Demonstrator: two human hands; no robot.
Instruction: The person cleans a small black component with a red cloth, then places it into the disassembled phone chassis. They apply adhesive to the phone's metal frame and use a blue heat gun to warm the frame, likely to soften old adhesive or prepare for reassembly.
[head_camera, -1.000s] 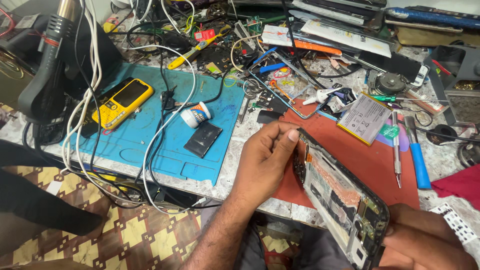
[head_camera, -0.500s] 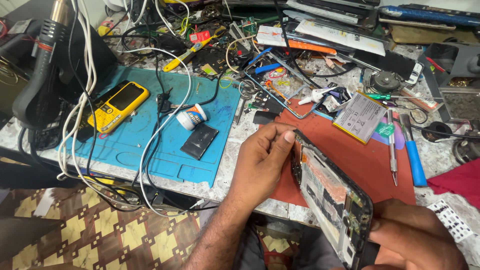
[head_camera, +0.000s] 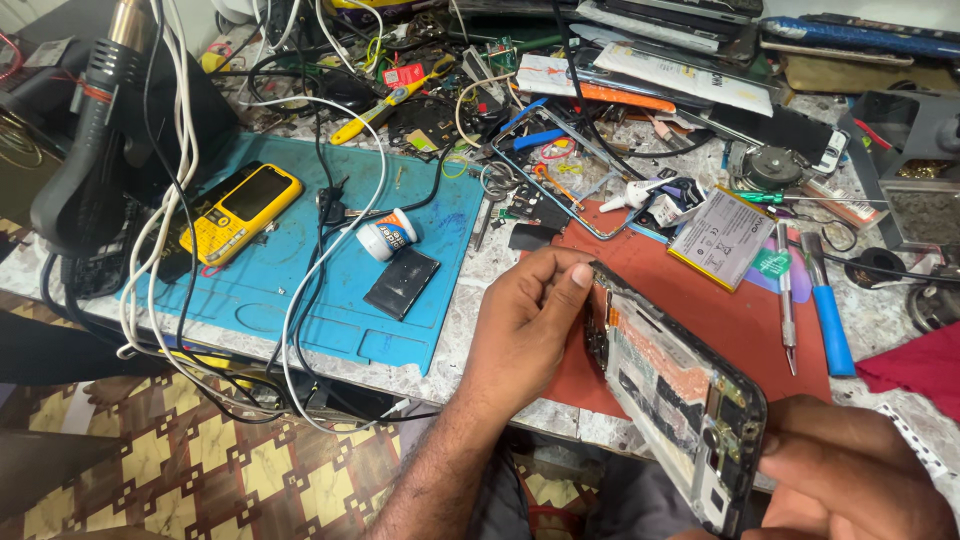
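An opened smartphone (head_camera: 670, 390), back cover off with its inner boards and an orange patch showing, is held tilted above the red mat (head_camera: 745, 330). My left hand (head_camera: 525, 335) grips its far end, thumb pressed on the top edge. My right hand (head_camera: 850, 480) holds the near end at the lower right, fingers wrapped behind it. A flat silver battery (head_camera: 722, 237) lies on the red mat just beyond the phone.
A blue mat (head_camera: 300, 270) carries a yellow keypad phone (head_camera: 240, 212), a small glue tube (head_camera: 385, 237) and a black rectangular part (head_camera: 400, 284). White and black cables (head_camera: 310, 290) cross it. A hot-air gun (head_camera: 85, 160) stands left. Screwdrivers (head_camera: 825, 315), tweezers and scattered parts lie behind.
The view has shifted slightly. My left thumb has slid along the phone's top edge; both hands keep hold of the phone.
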